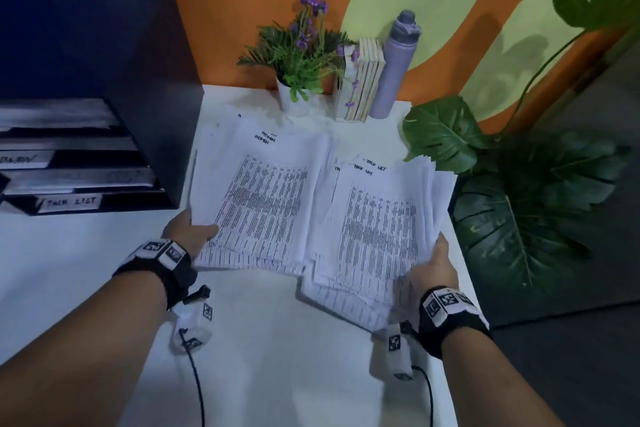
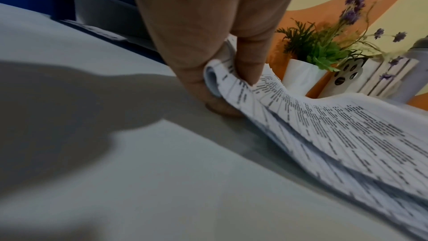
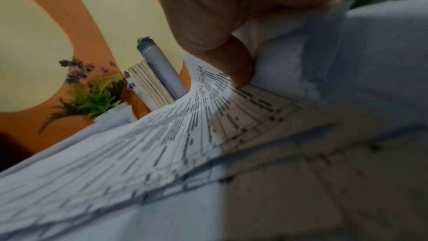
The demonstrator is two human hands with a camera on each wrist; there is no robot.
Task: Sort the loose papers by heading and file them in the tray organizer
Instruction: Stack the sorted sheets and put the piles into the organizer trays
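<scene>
Two fanned stacks of printed sheets lie on the white table (image 1: pixel 263 340). The left stack (image 1: pixel 263 198), headed ADMIN, has its near left corner pinched by my left hand (image 1: pixel 194 232); in the left wrist view the thumb (image 2: pixel 245 61) curls that stack's edge (image 2: pixel 324 131) up off the table. The right stack (image 1: pixel 381 225), headed TASK LIST, is held at its near right edge by my right hand (image 1: pixel 433 263), thumb (image 3: pixel 241 69) on top of the sheets (image 3: pixel 185 135). The black tray organizer (image 1: pixel 86 156) stands at the left, with labelled shelves holding papers.
At the back of the table stand a potted purple flower (image 1: pixel 301 55), a small row of books (image 1: pixel 362 80) and a lilac bottle (image 1: pixel 394 66). A large leafy plant (image 1: pixel 519 191) crowds the table's right edge. Cables from the wrist cameras trail over the near table.
</scene>
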